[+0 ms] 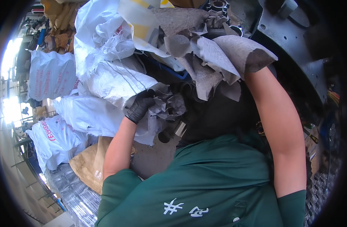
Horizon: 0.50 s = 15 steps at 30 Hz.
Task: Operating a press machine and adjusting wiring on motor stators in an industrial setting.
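My left hand, in a black glove, is closed on the rim of a white woven sack. Crumpled grey paper-like sheets bulge out beside its fingers. Bare up to the green sleeve, my right forearm reaches up and forward. Its hand is hidden behind a bunch of torn, curled grey sheets, so I cannot see its fingers. These sheets hang over the wrist, their loose ends pointing down.
Other white sacks stand along the left, with a brown paper bag nearer me. Short metal tubes are low between my arms. A dark machine frame curves along the right. Behind the sack is a blue bin's edge.
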Tool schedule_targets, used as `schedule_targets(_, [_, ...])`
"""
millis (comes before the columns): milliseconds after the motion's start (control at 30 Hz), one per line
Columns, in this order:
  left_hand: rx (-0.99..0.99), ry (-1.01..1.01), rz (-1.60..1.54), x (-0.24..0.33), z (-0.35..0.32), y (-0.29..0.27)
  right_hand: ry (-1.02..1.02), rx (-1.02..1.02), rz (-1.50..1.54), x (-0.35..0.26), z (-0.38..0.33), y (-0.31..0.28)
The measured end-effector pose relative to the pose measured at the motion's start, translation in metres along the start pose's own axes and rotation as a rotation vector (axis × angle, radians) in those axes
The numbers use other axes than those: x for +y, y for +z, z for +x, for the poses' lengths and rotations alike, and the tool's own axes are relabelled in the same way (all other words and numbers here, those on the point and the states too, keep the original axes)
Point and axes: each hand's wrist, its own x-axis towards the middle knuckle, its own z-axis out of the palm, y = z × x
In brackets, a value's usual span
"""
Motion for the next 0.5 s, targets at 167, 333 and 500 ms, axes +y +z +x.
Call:
schedule_targets(167, [0.042, 0.15, 0.02, 0.075, -0.013, 0.014, -0.192, 0.202, -0.178, 0.012, 0.002, 0.006])
schedule_targets(333, [-0.064, 0.567, -0.296, 0.137, 0.015, 0.051, -0.386, 0.471, -0.454, 0.016, 0.013, 0.01])
schedule_targets(500, [0.164, 0.438, 0.033, 0.161, 0.038, 0.093, -0.592, 0.626, -0.606, 0.022, 0.031, 0.01])
